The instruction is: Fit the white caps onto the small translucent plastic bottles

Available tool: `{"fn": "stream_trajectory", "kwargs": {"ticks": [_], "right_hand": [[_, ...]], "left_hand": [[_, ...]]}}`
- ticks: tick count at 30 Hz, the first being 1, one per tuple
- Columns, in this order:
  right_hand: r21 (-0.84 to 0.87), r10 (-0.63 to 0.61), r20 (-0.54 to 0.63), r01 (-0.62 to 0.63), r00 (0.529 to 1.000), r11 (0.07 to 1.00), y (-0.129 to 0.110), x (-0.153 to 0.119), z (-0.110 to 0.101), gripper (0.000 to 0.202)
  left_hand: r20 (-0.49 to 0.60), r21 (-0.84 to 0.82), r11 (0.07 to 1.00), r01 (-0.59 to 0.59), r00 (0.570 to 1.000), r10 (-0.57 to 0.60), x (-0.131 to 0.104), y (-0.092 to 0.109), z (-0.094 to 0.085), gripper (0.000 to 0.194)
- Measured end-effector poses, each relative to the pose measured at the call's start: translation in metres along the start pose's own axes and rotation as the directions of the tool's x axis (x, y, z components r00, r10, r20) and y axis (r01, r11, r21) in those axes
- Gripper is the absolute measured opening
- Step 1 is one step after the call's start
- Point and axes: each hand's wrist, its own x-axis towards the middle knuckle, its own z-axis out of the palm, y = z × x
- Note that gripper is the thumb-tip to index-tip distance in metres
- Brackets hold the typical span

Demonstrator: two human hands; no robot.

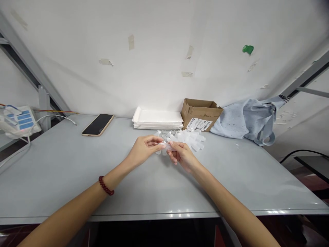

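Observation:
Both hands meet over the middle of the grey table. My right hand (183,155) is closed in a pinch on a small translucent white plastic tube (169,146). My left hand (145,147), with a dark red beaded bracelet on its wrist, pinches at the tube's left end; whatever its fingertips hold is too small to make out. Just behind the fingers lies a loose pile of similar translucent plastic pieces (194,140). Some thin, clear, wire-like parts show among them, partly hidden by my hands.
A stack of white padded envelopes (159,119) stands against the wall, beside an open cardboard box (202,115). Light blue cloth (239,120) lies at the back right. A phone (98,125) rests at the left, near a white cable (55,115) and a power strip (22,120).

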Motion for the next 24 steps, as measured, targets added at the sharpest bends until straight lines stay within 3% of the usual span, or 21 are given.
{"fn": "stream_trajectory", "kwargs": {"ticks": [7, 14, 18, 24], "right_hand": [[-0.056, -0.049, -0.002, 0.049, 0.999, 0.997, 0.002, 0.0001, 0.0006, 0.035], [-0.092, -0.031, -0.006, 0.03, 1.0, 0.995, 0.0021, 0.0001, -0.0005, 0.037], [-0.117, -0.011, -0.018, 0.009, 1.0, 0.993, 0.0014, -0.0008, 0.001, 0.04], [-0.236, -0.114, -0.043, 0.101, 0.993, 0.966, 0.0007, -0.0033, 0.0077, 0.034]], "left_hand": [[0.005, 0.021, 0.998, 0.053, 0.999, -0.053, 0.0008, 0.0011, -0.0025, 0.023], [0.028, 0.012, 0.997, -0.07, 0.997, 0.07, -0.0009, -0.001, 0.0003, 0.02], [0.05, 0.031, 0.996, -0.085, 0.995, 0.083, -0.0022, 0.0005, 0.0019, 0.018], [0.069, 0.041, 0.998, -0.041, 0.997, 0.038, 0.0006, 0.0011, -0.0012, 0.021]]}}
